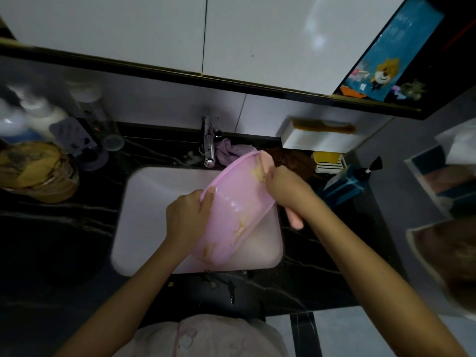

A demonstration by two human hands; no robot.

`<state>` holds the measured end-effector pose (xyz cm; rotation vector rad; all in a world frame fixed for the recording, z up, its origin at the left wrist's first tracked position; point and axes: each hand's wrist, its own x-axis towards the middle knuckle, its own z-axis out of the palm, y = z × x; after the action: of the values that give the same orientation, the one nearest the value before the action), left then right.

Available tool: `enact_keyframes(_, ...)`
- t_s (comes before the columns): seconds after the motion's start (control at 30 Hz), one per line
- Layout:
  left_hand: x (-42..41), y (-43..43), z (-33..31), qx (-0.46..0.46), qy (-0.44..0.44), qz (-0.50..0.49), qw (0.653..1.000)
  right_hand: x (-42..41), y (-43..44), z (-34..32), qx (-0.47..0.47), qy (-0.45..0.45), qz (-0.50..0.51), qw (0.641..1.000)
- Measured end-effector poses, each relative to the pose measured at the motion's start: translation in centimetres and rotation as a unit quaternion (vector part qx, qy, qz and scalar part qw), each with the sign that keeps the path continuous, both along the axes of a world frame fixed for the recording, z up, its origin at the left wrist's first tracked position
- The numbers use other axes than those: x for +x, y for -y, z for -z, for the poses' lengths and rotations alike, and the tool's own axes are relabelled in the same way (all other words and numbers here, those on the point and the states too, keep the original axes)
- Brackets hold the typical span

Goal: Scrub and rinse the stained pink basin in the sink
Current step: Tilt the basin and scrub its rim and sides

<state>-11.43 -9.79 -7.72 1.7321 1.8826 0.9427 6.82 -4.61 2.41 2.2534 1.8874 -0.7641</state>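
The round pink plastic basin (239,210) leans tilted in the white sink (144,202), mid-frame. The left hand (189,217) grips its rim. The right hand (286,189) holds a long pink tool (296,220). The basin looks light, bendy and probably slippery, so the rim is the best place to hold it.

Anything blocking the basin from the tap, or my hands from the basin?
Nothing visible. The left hand grips the pink basin by its rim, and the right hand holds a pink tool against its stained upper wall. The basin tilts over the sink, top rim beside the faucet.
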Motion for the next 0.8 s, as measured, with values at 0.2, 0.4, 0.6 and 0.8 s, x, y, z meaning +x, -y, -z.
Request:
enact_keyframes(0.2, -1.0, -0.6, -0.1, -0.005, 0.009, -0.006, 1.000, 0.0, -0.3, 0.4, -0.013, -0.022, 0.056, 0.998)
enact_keyframes(0.4, -0.4, -0.6, 0.0, -0.002, -0.009, -0.012, 1.000, -2.5, 2.4, -0.4, 0.002, -0.101, -0.022, 0.995)
enact_keyframes(0.6, 0.5, -0.5, -0.5, -0.010, -0.026, 0.037, 0.999, -1.2, -0.8, -0.4, -0.027, 0.037, 0.123, 0.991)
enact_keyframes(0.8, -1.0, -0.8, -0.3, -0.025, 0.012, 0.000, 1.000, -3.5, 7.9, 0.0, 0.030, 0.042, -0.152, 0.987)
